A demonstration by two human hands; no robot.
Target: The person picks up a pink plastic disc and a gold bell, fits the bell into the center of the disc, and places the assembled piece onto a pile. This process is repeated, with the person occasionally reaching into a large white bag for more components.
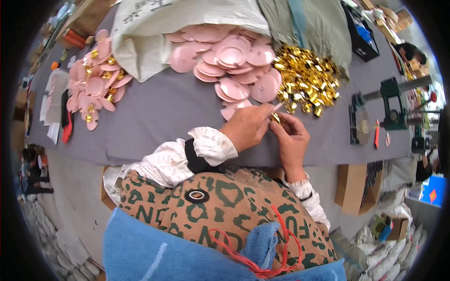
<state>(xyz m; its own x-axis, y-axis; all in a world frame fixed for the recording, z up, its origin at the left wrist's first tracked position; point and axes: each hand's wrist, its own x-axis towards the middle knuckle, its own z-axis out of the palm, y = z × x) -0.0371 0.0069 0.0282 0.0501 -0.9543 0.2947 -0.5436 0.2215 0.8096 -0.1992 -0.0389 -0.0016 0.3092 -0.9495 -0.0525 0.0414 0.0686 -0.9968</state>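
Observation:
My left hand [244, 125] is closed, pinching a pink disc [278, 107] that shows only as a thin edge past the fingertips. Close against it, my right hand [293, 136] grips a small shiny gold piece [275, 118] between thumb and fingers. The two parts meet or nearly meet; my fingers hide the exact contact. Just beyond my hands lies a heap of round, glossy pink discs [231, 54], some with a small mark at the centre. Right of it spreads a pile of loose gold pieces [307, 77].
Pink discs with gold pieces on them [96, 86] lie at the left. A white woven sack [140, 47] and a greenish sack [323, 28] lie behind the heaps. A dark green press-like tool [391, 103] stands right, near a red-handled tool [377, 134]. Grey cloth [154, 107] covers the table.

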